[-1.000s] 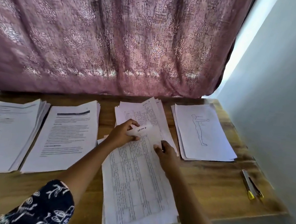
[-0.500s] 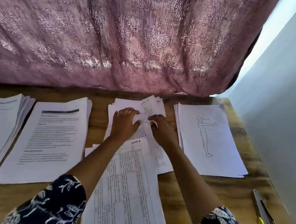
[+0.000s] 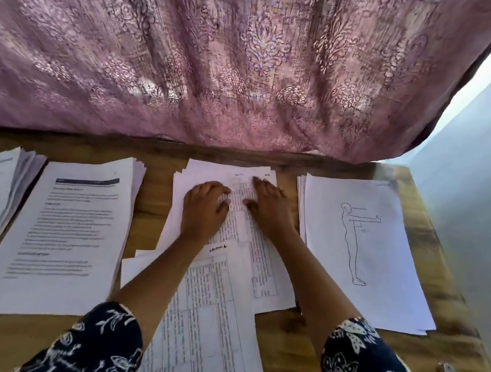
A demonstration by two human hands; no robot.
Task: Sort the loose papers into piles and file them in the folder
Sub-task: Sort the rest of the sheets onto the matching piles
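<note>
on the middle pile [image 3: 209,171] we press our left hand [image 3: 205,212] and right hand [image 3: 269,211] palms down, fingers flat, gripping nothing, likely to square the sheets.

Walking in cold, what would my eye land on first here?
Most likely the big mauve patterned curtain hanging across the whole back, behind the wooden table. Next, the left hand and right hand, resting side by side on the middle pile of table-printed sheets. To its right, another pile is topped by an outline drawing of a standing figure with an arm held out.
</note>
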